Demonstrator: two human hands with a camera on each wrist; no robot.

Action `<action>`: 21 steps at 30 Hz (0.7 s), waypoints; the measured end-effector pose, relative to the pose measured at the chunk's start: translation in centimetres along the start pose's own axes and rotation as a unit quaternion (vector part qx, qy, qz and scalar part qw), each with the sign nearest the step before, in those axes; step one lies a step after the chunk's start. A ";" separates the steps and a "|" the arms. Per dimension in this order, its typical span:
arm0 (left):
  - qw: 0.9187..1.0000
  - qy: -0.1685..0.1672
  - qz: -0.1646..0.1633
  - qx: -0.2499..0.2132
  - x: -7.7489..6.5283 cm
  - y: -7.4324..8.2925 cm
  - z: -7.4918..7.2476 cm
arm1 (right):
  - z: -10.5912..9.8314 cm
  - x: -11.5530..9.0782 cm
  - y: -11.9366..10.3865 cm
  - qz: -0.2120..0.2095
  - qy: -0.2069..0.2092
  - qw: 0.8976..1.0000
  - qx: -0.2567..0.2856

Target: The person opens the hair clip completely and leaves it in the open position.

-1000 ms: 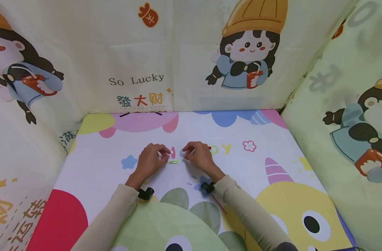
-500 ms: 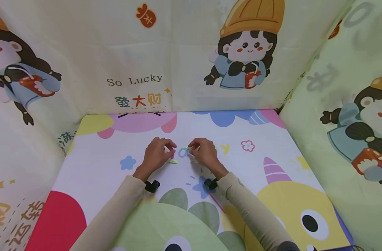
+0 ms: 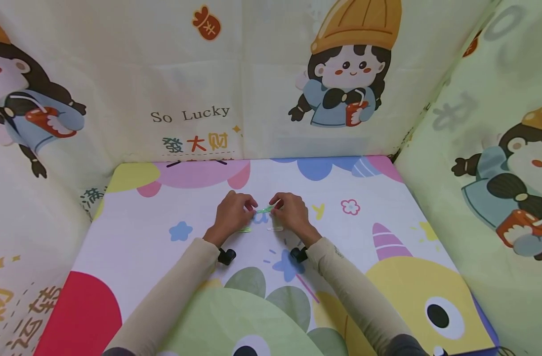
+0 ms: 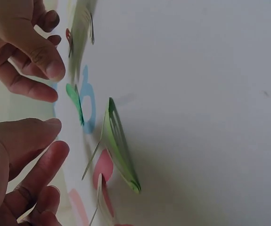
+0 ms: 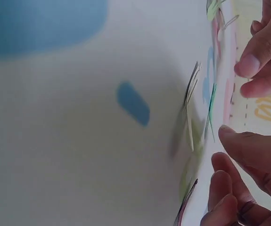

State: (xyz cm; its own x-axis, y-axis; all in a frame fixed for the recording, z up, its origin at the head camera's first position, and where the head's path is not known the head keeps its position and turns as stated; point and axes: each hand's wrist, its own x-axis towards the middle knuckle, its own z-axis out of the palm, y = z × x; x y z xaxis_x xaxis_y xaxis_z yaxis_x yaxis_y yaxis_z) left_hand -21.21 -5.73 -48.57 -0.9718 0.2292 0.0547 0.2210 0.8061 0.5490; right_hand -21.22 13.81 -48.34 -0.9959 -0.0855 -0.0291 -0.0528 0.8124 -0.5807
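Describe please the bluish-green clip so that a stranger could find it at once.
On the printed tablecloth, find the blue letter. At this letter, between the left hand and the right hand, lies the bluish-green clip. It is bluer, and farther from the person, than the neighbouring lime-green clip.

Teal-green clip [image 4: 73,96]: slender, elongated; legs parted at one end; lies along far edge of blue printed letter [image 4: 89,128].
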 end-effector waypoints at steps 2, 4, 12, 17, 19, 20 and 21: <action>1.000 -0.003 -0.001 0.005 0.3 0.1 0.3 | 0.1 0.2 -0.2 0.009 -0.009 1.000 -0.005; 1.000 -0.007 -0.002 0.007 0.6 0.2 0.6 | 0.3 0.4 -0.3 0.015 -0.015 1.000 -0.011; 1.000 -0.010 -0.004 0.026 1.4 0.8 1.7 | 0.7 0.9 -0.5 0.004 -0.018 0.999 -0.038; 1.000 -0.008 -0.001 0.026 1.4 0.8 2.1 | 1.0 1.0 -0.3 0.001 -0.020 0.999 -0.041; 1.000 -0.007 0.002 0.021 1.4 0.8 2.2 | 1.1 0.9 -0.2 0.003 -0.018 0.999 -0.038; 1.000 -0.006 0.004 0.018 1.4 0.8 2.1 | 1.1 0.9 -0.2 0.005 -0.016 0.999 -0.035; 1.000 -0.006 0.004 0.014 1.3 0.8 2.1 | 1.1 0.8 -0.2 0.006 -0.013 0.999 -0.030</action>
State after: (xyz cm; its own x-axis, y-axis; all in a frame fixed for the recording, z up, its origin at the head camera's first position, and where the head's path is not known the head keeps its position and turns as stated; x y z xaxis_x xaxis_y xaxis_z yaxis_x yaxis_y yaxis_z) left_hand -22.17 -3.61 -49.82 -0.9688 0.2429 0.0494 0.2321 0.8190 0.5248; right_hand -21.97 12.95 -49.14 -0.9942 -0.0903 -0.0579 -0.0461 0.8470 -0.5296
